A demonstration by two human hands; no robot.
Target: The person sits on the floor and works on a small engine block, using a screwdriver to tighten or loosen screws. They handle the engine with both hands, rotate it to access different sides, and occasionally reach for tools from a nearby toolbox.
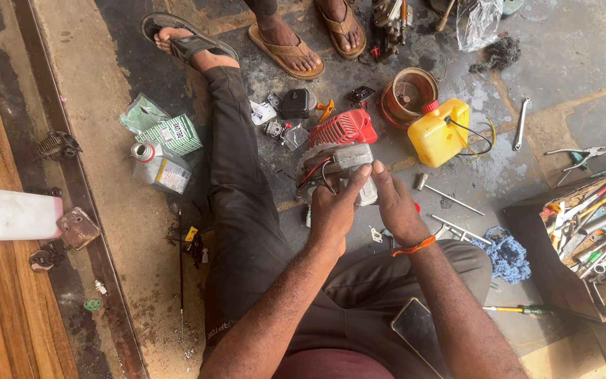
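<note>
A yellow plastic fuel tank with a red cap (438, 132) lies at one o'clock. An open box of metal tools (590, 231) sits at three, a grey oil bottle (160, 168) at nine.

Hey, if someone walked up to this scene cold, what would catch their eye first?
Probably the two hands at centre, the left hand and right hand, both gripping a grey metal engine part with red and black wires. Just beyond it lie a bright red ribbed cover and a yellow fuel tank on the dark floor. At the right edge, an open toolbox is crammed with wrenches and screwdrivers.
</note>
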